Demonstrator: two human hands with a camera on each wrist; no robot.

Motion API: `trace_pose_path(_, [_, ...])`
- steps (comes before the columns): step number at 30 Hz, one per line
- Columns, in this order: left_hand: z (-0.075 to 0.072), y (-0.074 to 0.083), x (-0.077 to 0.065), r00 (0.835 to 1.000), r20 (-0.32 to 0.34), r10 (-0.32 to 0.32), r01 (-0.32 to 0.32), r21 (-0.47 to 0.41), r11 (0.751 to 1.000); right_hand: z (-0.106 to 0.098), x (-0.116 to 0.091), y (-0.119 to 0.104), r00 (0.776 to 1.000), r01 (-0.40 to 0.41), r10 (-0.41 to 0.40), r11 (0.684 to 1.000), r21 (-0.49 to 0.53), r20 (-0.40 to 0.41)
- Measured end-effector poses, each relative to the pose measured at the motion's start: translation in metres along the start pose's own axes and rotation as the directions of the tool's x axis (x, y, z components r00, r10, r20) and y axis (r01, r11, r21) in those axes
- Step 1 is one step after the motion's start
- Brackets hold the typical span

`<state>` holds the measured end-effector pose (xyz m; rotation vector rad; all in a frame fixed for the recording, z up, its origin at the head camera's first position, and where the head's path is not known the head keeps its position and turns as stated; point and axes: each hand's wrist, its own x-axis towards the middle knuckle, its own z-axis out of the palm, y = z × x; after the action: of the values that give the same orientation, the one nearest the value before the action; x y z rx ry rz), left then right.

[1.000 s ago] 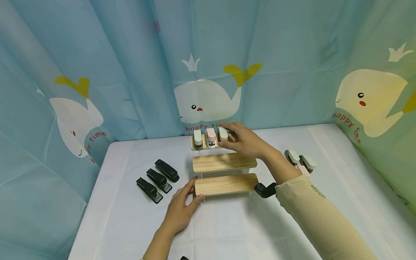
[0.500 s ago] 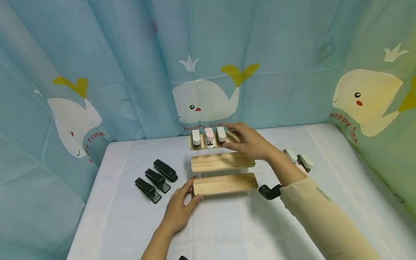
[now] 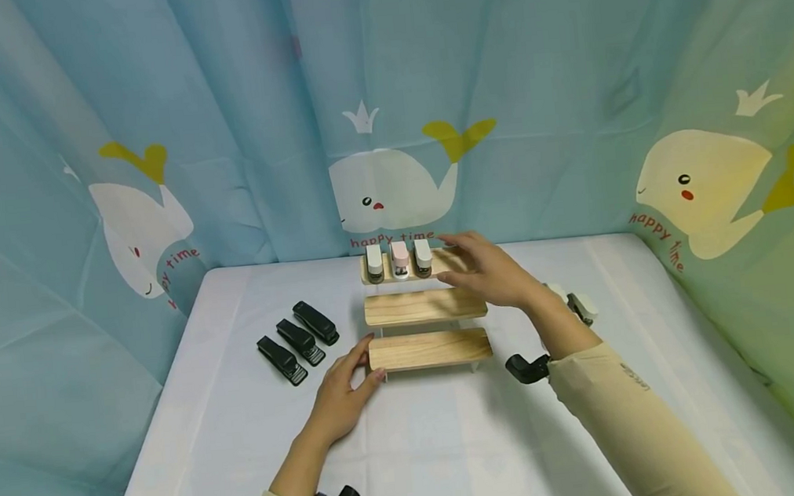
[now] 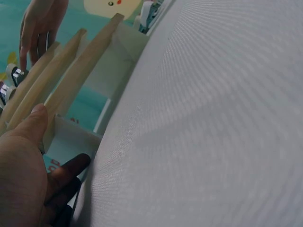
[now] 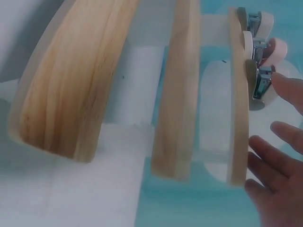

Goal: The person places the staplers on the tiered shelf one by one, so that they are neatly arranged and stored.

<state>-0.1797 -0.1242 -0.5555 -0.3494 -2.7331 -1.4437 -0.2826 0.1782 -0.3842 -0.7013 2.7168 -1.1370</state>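
I see the right grip (image 3: 487, 270) off the rightmost small stapler (image 3: 423, 258): a second ago its fingertips were at that stapler, now they're farther right, with some step showing between. Grip is spread, thumb and forefinger well parted, nothing pinched. That stapler, white cap over dark base, stands upright right of the pink stapler (image 3: 400, 260) and the left white stapler (image 3: 374, 263), all in a row on the far step (image 3: 444, 263) of the wooden stand (image 3: 426, 306). The left grip (image 3: 342, 398) hasn't changed: pinching across the left end of the near step (image 3: 429, 347), thumb at near corner, forefinger at far corner. Three black staplers (image 3: 301, 341) unmoved on the counter (image 3: 429, 458), left of the stand; only my head view gives me those. To the right, a loose pink stapler showed earlier; now the right forearm (image 3: 563, 328) hides it and just white staplers (image 3: 584, 307) peek out. Left wrist view adds a white side panel (image 4: 71, 135) under the steps, with left fingers in shadow below it. Right wrist view gives me metal workings under the caps; a fingertip looks close to the rightmost cap, can't judge the gap from that angle.
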Motion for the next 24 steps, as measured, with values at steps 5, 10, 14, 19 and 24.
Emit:
trace_pose_path(5, [0.0, -0.001, 0.001, 1.0, 0.002, -0.008, 0.008, 0.004, 1.0, -0.005, -0.005, 0.002, 1.0, -0.004, 0.004, 1.0, -0.023, -0.007])
trace_pose_path(10, [0.0, -0.001, 0.001, 1.0, 0.003, -0.007, 0.007, 0.005, 1.0, -0.01, -0.009, 0.006, 1.0, -0.004, 0.002, 0.997, -0.074, -0.026])
trace_pose_path(14, [-0.001, -0.001, 0.001, 1.0, 0.005, -0.007, 0.007, 0.001, 1.0, -0.015, -0.012, 0.01, 0.999, -0.022, 0.019, 0.995, -0.099, -0.03])
trace_pose_path(19, [-0.001, -0.001, 0.001, 1.0, 0.006, -0.006, 0.006, -0.004, 1.0, -0.019, -0.017, 0.015, 0.999, -0.034, 0.03, 0.992, -0.117, -0.037])
trace_pose_path(24, [-0.001, 0.0, 0.002, 1.0, 0.009, -0.009, 0.009, -0.006, 1.0, -0.023, -0.022, 0.018, 0.998, -0.049, 0.044, 0.992, -0.116, -0.042])
